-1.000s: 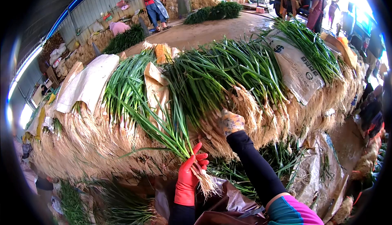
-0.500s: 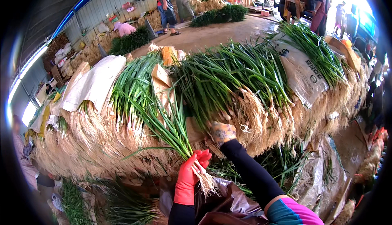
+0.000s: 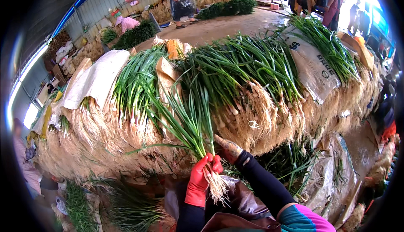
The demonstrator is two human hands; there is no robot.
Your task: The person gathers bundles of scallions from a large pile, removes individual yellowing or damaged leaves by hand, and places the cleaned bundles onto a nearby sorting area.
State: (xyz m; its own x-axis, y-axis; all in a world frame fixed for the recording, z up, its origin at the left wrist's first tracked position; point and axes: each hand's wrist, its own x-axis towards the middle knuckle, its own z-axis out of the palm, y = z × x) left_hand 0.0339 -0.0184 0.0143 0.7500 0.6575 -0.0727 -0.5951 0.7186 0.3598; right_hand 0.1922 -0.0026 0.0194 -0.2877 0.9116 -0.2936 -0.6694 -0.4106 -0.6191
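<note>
My left hand [image 3: 202,176], in a red glove, is closed round a bunch of spring onions [image 3: 187,129] just above their pale roots. Their green leaves fan up and to the left over the heap's edge, and the whitish roots [image 3: 217,186] hang below my fingers. Just right of the bunch is my right hand [image 3: 230,150], in a patterned, soiled glove. Its fingers stretch toward the upright stalks on the bunch's right side, and I see nothing held in them. Before me, spring onions [image 3: 244,70] lie heaped, their long tan roots [image 3: 256,114] facing me.
A white sack [image 3: 99,78] and a printed sack [image 3: 313,70] lie over the heap. More greens [image 3: 136,209] lie low at left, beside plastic sheeting [image 3: 326,181] at lower right. Beyond the heap, a person in an apron [image 3: 182,2] stands on the concrete floor [image 3: 210,30].
My right hand has drawn back from the heap's edge to beside the bunch. More stalks now stand on the bunch's right side. My left hand has shifted slightly right, still holding it.
</note>
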